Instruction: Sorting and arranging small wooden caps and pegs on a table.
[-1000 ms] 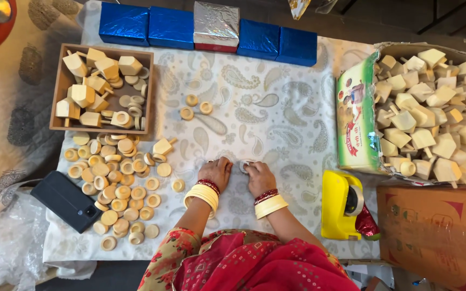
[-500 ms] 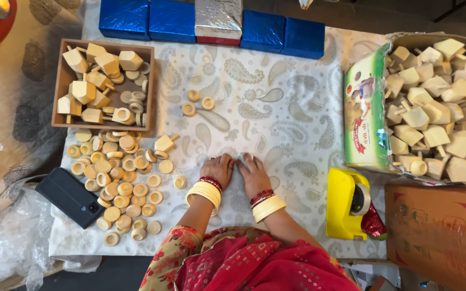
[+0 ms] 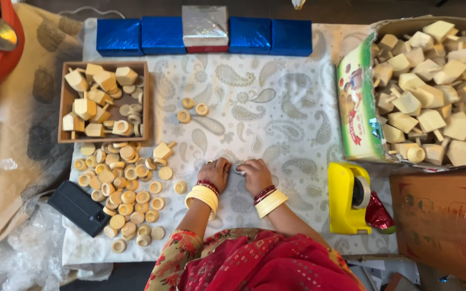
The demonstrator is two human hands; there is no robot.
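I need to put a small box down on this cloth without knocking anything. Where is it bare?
Widest bare stretch: the paisley cloth between the row of foil boxes, the three loose rings, both hands and the big carton. Crowded: the pile of rings below the wooden tray. The tape dispenser takes up the right edge.

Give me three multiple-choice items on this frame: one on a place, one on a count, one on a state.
1. Where is the yellow tape dispenser?
A. right of the right hand
B. inside the wooden tray
C. on the blue boxes

2. How many blue boxes stand in the back row?
A. two
B. four
C. six

3. How are the two hands?
A. raised apart
B. one in the carton
C. close together, low over the cloth

Answers: 1 A, it sits on the cloth's right edge. 2 B, two on each side of the silver box. 3 C, left hand and right hand nearly touch.
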